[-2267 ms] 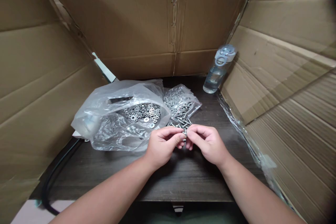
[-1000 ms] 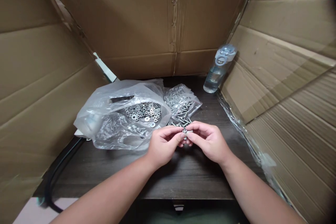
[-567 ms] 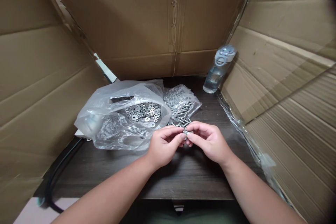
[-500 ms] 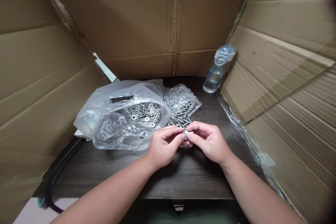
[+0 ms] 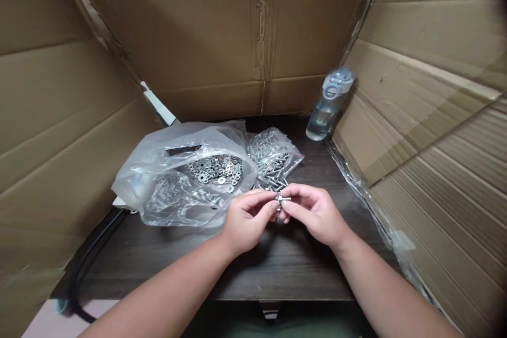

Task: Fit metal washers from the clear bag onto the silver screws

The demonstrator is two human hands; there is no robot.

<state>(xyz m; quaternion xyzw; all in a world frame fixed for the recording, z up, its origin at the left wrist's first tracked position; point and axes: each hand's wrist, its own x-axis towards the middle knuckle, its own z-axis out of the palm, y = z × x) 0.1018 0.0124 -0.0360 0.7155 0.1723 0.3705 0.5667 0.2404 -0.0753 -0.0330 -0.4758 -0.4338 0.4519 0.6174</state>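
Pinching a small metal bolt (image 5: 285, 199) between both hands, held just in front of the loose screws (image 5: 279, 183). Left hand (image 5: 244, 220): thumb and forefinger gripping the wide end. Right hand (image 5: 317, 213): thumb and fingertips on the shank side, thin end poking out to the right. Something nut- or washer-like sits near the wide end — too small to tell which.

Handling, my guess: light, rigid, hard to damage; smooth shiny metal, so it could slip or roll in the fingertips. Best hold is probably the wide end, from the left, with the shank steadied by the right fingertips — threads, if any, should give more bite.

Around: washers (image 5: 216, 169) in the mouth of a plastic bag (image 5: 174, 193) to the left, clear bag (image 5: 269, 143) of screws behind the hands, dark table (image 5: 293, 269) underneath.
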